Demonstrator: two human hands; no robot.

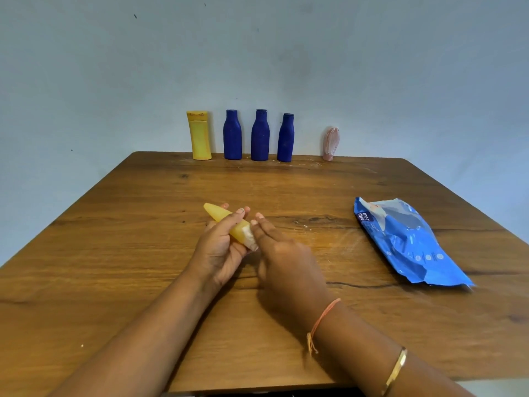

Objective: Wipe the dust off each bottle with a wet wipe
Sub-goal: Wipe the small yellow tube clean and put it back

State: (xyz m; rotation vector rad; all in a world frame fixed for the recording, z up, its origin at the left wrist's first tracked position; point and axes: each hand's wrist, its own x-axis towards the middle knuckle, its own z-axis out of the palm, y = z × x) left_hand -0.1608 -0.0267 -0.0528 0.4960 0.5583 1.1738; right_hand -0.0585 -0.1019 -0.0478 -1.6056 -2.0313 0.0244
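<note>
From the head camera, a blue pack of wipes (406, 242) lies flat on the wooden worktop (114, 267), and everything else is placed from it. To the left of the pack and a little nearer the person, the left hand (220, 247) is curled round a small yellow bottle (226, 222), gripping it above the worktop. The bottle is tilted, with its pointed end aimed up and away from the pack. At the bottle's lower end, the end nearer the pack, a white wet wipe (250, 239) is bunched against the plastic. The right hand (283, 262) lays nearly straight fingers over it. This hand is blurred and its thumb is hidden, so I cannot tell whether it pinches the wipe or only presses it on. Far behind the pack and to its left, a row stands upright along the worktop's back edge against the wall. Farthest from the pack is a tall yellow bottle (199, 137), then three blue bottles (260, 137), then a small pink thing (331, 143) closest to it.
</note>
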